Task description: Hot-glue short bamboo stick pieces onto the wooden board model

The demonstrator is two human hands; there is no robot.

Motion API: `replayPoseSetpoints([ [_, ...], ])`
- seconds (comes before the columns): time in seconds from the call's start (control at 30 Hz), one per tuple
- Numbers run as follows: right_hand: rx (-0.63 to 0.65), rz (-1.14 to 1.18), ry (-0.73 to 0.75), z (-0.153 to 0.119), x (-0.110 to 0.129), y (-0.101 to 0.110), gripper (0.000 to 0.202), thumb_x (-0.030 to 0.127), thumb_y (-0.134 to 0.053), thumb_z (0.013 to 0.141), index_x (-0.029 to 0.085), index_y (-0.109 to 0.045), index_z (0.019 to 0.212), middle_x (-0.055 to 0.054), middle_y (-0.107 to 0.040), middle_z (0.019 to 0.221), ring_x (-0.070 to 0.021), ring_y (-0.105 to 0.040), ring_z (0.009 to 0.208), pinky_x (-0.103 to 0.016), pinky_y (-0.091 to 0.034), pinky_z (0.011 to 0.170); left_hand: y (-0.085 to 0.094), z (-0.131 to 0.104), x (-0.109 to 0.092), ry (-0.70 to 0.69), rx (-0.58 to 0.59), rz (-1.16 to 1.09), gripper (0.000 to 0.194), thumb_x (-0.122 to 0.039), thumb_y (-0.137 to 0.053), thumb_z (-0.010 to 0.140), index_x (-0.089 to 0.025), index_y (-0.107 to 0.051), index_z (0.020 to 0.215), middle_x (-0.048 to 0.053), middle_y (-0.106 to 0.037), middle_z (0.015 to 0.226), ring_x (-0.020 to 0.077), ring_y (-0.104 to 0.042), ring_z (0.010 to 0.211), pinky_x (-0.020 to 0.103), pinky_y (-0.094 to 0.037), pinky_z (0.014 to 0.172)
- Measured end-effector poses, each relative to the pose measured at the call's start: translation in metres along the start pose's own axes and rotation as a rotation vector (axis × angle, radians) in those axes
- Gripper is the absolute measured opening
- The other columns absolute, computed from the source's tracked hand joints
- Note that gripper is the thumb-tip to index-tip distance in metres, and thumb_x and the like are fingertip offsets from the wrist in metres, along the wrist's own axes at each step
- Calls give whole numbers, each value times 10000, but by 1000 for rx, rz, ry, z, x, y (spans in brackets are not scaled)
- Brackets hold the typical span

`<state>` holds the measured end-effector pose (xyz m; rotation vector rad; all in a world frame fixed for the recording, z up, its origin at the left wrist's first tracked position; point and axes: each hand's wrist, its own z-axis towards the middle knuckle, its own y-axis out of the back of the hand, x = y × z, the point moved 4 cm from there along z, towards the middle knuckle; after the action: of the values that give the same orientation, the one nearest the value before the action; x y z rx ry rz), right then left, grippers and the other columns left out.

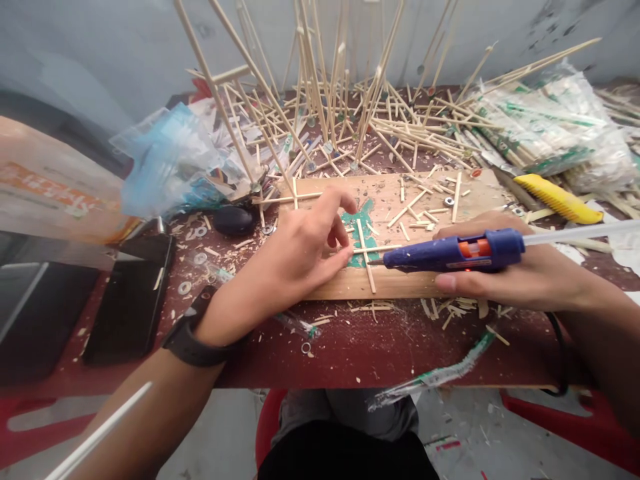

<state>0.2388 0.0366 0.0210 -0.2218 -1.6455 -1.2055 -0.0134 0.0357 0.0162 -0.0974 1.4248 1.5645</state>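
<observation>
In my right hand (495, 267) is a blue hot glue gun (450, 253), lying on its side with a clear glue stick (580, 233) out of its back. Its nozzle points left, close to where two thin wooden sticks cross. One stick (371, 277) runs front to back; the other stick (385, 249) lies crosswise. My left hand (305, 247) rests on the board with thumb and fingers closed around the crosswise stick's left end. Beneath them is a wooden board (330, 288) with a green patch (369, 212).
Upright stick frames (320, 87) and loose sticks fill the back. A yellow utility knife (557, 199) and bagged sticks (555, 127) are at right. Blue plastic bags (175, 160), a black mouse-like object (233, 220) and a phone (127, 300) are at left. A torn wrapper (440, 373) overhangs the front edge.
</observation>
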Motion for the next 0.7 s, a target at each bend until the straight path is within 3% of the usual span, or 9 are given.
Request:
replayPoseSetpoints([
  [0.13, -117, 132, -9, -2, 16, 16, 281, 422, -890, 794, 223, -729, 680, 5, -590, 541, -134, -500, 461, -298, -347, 404, 25, -2, -9, 52, -241, 52, 276, -146, -658, 972, -229, -533, 1204, -36, -724, 846, 144, -723, 753, 287, -570, 677],
  [0.27, -438, 321, -7, -11, 32, 36, 209, 329, -856, 712, 211, -720, 608, -43, -664, 563, -167, -604, 463, -300, -405, 386, 39, -4, -8, 85, -377, 85, 268, -119, -634, 967, -216, -524, 1191, -47, -714, 833, 128, -672, 705, 289, -555, 675],
  [0.37, -612, 354, -112, -25, 29, 47, 121, 281, -799, 669, 211, -710, 626, -38, -656, 611, -143, -557, 449, -299, -420, 382, 36, -2, 1, 90, -301, 118, 318, -104, -652, 917, -208, -523, 1188, -40, -731, 855, 122, -663, 675, 284, -556, 680],
  [0.5, -696, 157, -262, -51, 16, 57, 140, 290, -830, 662, 212, -724, 710, -41, -662, 659, -150, -574, 473, -324, -464, 417, 25, 1, 10, 125, -99, 183, 338, -74, -612, 927, -177, -517, 1235, 8, -757, 909, 162, -723, 792, 311, -562, 786],
  [0.6, -806, -117, -428, -78, 7, 69, 351, 486, -897, 615, 220, -706, 740, -15, -594, 573, -149, -526, 440, -321, -389, 390, 19, 2, 13, 214, 29, 228, 362, -65, -590, 949, -156, -512, 1291, 56, -769, 969, 207, -743, 862, 355, -559, 828],
  [0.7, -828, -430, -552, -99, 0, 85, 675, 866, -830, 531, 250, -652, 738, -19, -574, 570, -165, -523, 462, -348, -396, 437, 15, 4, 13, 260, 83, 263, 395, -47, -569, 953, -144, -510, 1332, 80, -772, 991, 231, -741, 882, 382, -551, 846],
])
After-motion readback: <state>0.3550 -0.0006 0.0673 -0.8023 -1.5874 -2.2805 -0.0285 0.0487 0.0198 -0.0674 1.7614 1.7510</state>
